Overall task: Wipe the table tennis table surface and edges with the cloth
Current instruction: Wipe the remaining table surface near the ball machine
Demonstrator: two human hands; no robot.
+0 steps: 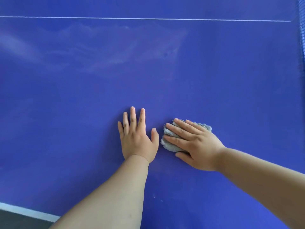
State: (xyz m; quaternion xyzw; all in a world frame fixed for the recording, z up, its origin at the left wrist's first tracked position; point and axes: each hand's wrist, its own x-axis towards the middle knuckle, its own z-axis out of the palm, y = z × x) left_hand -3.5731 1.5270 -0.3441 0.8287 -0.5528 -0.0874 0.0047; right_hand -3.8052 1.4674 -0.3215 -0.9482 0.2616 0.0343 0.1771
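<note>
The blue table tennis table (82, 100) fills the view. A crumpled grey cloth (170, 144) lies on it right of centre. My right hand (193, 142) presses flat on the cloth with straight fingers, covering most of it. My left hand (137, 138) rests flat on the bare surface just left of the cloth, fingers spread, not touching it. Pale streaks (102, 47) show on the far part of the surface.
A thin white centre line (148, 18) crosses the far side. The white edge line (28, 211) marks the near-left border, with dark floor beyond it. The blue net (302, 38) stands at the right edge.
</note>
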